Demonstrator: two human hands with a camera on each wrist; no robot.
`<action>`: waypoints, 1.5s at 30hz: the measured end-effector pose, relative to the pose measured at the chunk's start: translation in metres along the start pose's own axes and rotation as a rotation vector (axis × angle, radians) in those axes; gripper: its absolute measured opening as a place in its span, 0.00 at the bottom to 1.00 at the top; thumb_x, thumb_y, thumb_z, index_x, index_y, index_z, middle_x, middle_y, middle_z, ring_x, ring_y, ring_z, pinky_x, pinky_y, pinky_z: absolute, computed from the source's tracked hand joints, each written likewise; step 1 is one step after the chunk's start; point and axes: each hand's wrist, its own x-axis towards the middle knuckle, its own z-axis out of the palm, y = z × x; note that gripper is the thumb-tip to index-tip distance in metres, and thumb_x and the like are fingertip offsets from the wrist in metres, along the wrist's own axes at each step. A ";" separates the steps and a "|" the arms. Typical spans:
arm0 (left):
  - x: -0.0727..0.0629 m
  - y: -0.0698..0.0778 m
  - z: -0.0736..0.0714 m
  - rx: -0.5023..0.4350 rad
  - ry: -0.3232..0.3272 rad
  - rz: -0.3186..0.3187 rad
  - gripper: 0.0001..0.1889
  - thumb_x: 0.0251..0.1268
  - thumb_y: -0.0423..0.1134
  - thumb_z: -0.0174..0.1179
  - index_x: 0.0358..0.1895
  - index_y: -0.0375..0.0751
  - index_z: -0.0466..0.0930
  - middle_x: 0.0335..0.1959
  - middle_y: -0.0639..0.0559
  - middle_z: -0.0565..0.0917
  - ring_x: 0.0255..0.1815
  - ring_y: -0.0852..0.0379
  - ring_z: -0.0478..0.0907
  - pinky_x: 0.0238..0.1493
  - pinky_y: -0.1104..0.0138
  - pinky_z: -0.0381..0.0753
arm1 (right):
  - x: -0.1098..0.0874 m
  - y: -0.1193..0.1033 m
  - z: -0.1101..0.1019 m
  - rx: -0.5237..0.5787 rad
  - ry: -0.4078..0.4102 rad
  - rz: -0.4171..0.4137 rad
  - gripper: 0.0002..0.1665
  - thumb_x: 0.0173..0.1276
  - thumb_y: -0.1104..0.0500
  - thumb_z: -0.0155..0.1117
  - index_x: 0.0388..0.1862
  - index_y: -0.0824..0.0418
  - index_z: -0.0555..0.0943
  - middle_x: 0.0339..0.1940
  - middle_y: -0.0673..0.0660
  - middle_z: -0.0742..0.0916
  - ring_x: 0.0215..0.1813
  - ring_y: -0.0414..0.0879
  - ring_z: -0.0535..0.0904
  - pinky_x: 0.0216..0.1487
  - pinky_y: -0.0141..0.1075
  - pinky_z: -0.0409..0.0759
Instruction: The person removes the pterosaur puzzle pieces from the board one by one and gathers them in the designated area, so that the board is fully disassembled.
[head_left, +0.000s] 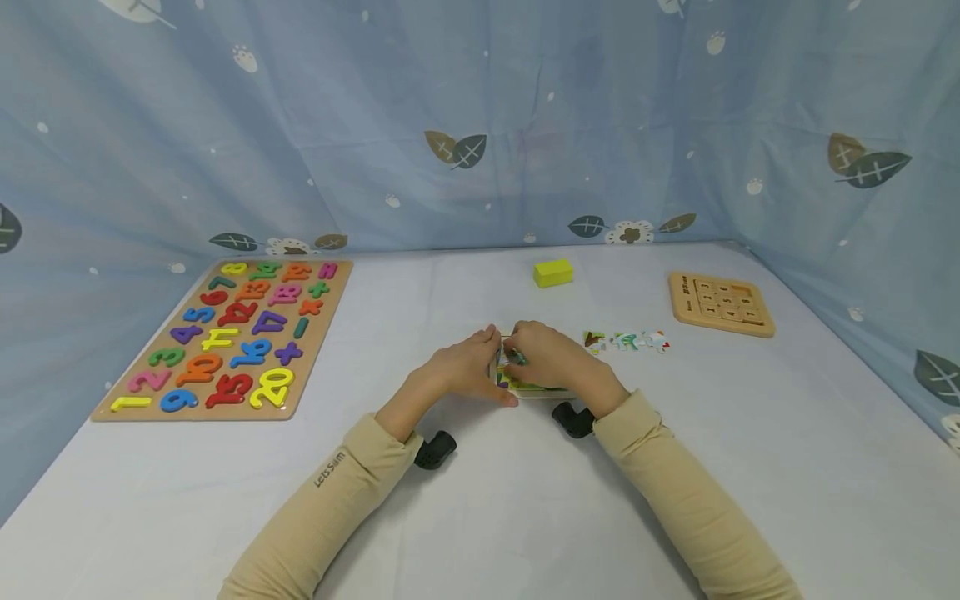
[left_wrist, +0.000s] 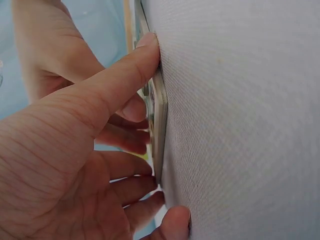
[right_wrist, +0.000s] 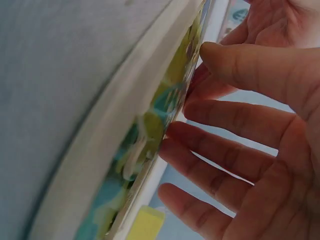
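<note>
The picture board [head_left: 540, 395] sits flat on the white table [head_left: 480, 533], right between the two hands. The left hand [head_left: 468, 367] is on its 9 o'clock side and holds the edge, with the thumb at the near corner and the fingers farther up. The right hand [head_left: 547, 354] reaches over the board with its fingers loose and apart, and the fingertips touch the top. That hand hides a lot, so I can't be sure if a loose piece is under it.

Three puzzle pieces [head_left: 625, 341] lie just beside the right hand, at its 3 o'clock. Their row runs from 9 to 3 o'clock, and the right hand is much nearer to them than the left. A yellow block [head_left: 552, 273] is at the right hand's 12 o'clock. The big number board [head_left: 312, 337] lies at the left hand's 9 o'clock.
</note>
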 end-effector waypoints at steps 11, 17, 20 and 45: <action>-0.001 0.000 0.000 -0.013 0.001 0.001 0.58 0.54 0.62 0.66 0.77 0.36 0.39 0.79 0.43 0.42 0.80 0.48 0.42 0.74 0.51 0.56 | 0.002 -0.008 0.009 -0.126 0.066 -0.076 0.05 0.66 0.62 0.61 0.32 0.64 0.82 0.32 0.59 0.79 0.32 0.48 0.71 0.35 0.36 0.71; -0.001 -0.001 0.001 -0.021 0.004 0.001 0.58 0.54 0.61 0.67 0.77 0.36 0.40 0.79 0.44 0.42 0.80 0.49 0.42 0.74 0.50 0.56 | 0.002 -0.009 0.011 -0.141 0.093 -0.088 0.05 0.66 0.62 0.61 0.34 0.62 0.82 0.31 0.57 0.79 0.33 0.48 0.72 0.42 0.40 0.73; -0.001 -0.001 0.001 -0.027 0.004 0.001 0.58 0.54 0.61 0.67 0.77 0.36 0.40 0.79 0.44 0.42 0.80 0.49 0.42 0.74 0.50 0.56 | 0.001 -0.010 0.010 -0.132 0.084 -0.079 0.07 0.66 0.62 0.62 0.40 0.63 0.82 0.32 0.57 0.80 0.34 0.49 0.73 0.45 0.43 0.74; -0.002 0.001 0.000 -0.043 0.007 0.005 0.57 0.54 0.60 0.67 0.78 0.40 0.42 0.79 0.43 0.43 0.80 0.48 0.42 0.73 0.47 0.57 | 0.002 -0.008 0.008 -0.050 0.060 -0.038 0.12 0.65 0.65 0.64 0.45 0.69 0.79 0.39 0.60 0.81 0.38 0.48 0.74 0.43 0.38 0.76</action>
